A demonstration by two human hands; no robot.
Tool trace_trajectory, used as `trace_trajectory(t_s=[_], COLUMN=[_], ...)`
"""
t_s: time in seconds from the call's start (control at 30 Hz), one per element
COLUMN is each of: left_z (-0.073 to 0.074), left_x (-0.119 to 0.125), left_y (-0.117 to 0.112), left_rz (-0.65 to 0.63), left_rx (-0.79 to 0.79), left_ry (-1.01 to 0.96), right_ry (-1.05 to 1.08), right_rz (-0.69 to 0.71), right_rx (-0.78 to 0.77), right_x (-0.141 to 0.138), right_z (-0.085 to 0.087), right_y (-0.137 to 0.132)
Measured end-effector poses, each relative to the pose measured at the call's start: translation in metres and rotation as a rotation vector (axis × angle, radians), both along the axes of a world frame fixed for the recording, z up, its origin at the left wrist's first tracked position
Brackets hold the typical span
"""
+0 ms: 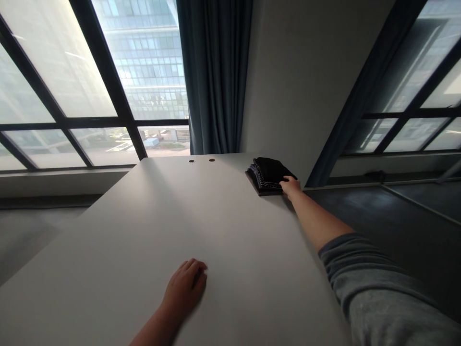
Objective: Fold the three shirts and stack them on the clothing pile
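Head view, single frame: a white laminate surface (pixel 126 230) runs diagonally away from the wearer, with two small round holes (pixel 191 161) near its far edge. A folded stack of dark cloth (pixel 270 172), with a pale striped edge on its left side, sits at the far right corner of the surface on a dark flat base (pixel 254 180), whose exact type cannot be determined. The right hand (pixel 290 186) is at the near right side of the stack, with its fingers on the cloth; whether the grip is closed on the cloth or merely in contact cannot be confirmed from this angle. The right forearm (pixel 317 221) is extended at length along the surface edge, apparently because the stack lies far from the wearer, and a grey sleeve (pixel 374 283) is pushed up above it. The left hand (pixel 185 288) rests palm down on the bare surface, well apart from the stack, its grip open and holding nothing, placed as if to steady the wearer during the reach. Behind the surface stand a blue-grey curtain (pixel 212 72) and a large window (pixel 144 62), and a dark floor (pixel 360 206) shows to the right
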State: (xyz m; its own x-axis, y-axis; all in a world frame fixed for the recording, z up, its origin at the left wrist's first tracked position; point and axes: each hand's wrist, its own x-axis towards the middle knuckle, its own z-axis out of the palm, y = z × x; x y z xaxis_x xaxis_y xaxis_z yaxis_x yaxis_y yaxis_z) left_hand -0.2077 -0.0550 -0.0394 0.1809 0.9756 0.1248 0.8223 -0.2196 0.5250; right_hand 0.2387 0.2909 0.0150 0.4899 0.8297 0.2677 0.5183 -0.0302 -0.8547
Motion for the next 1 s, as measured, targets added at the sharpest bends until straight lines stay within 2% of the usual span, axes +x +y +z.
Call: trace_trajectory(t_s=[0.1,0.23,0.3,0.4,0.47,0.53,0.6,0.77,0.83,1.0], left_z=[-0.004,-0.006,-0.002,0.009,0.015,0.014,0.004,-0.024,-0.026,-0.022], left_x=[0.001,0.003,-0.001,-0.014,-0.025,-0.036,-0.043,-0.05,-0.051,-0.055], left_y=[0.0,-0.001,-0.002,0.0,0.004,0.01,0.016,0.023,0.023,0.025], left_rz=[-0.008,-0.03,-0.104,-0.26,-0.317,-0.325,-0.295,-0.223,-0.205,-0.183], left_rx=[0.006,0.022,0.036,0.079,0.121,0.142,0.138,0.118,0.095,0.065], left_ry=[0.021,0.064,0.074,0.087,0.133,0.226,0.325,0.377,0.385,0.379], right_ry=[-0.108,-0.258,-0.509,-0.675,-0.68,-0.654,-0.64,-0.749,-0.791,-0.822], right_rz=[0.05,0.253,0.549,1.064,1.231,1.272,1.264,1.17,1.148,1.139], right_rx=[-0.033,-0.036,-0.024,-0.061,-0.094,-0.111,-0.119,-0.188,-0.2,-0.212], right_x=[-0.003,-0.027,-0.045,-0.072,-0.09,-0.107,-0.123,-0.145,-0.147,-0.147], right_z=[-0.004,-0.027,-0.04,-0.049,-0.049,-0.048,-0.051,-0.066,-0.068,-0.064], right_y=[-0.036,-0.105,-0.144,-0.197,-0.225,-0.247,-0.262,-0.276,-0.275,-0.273])
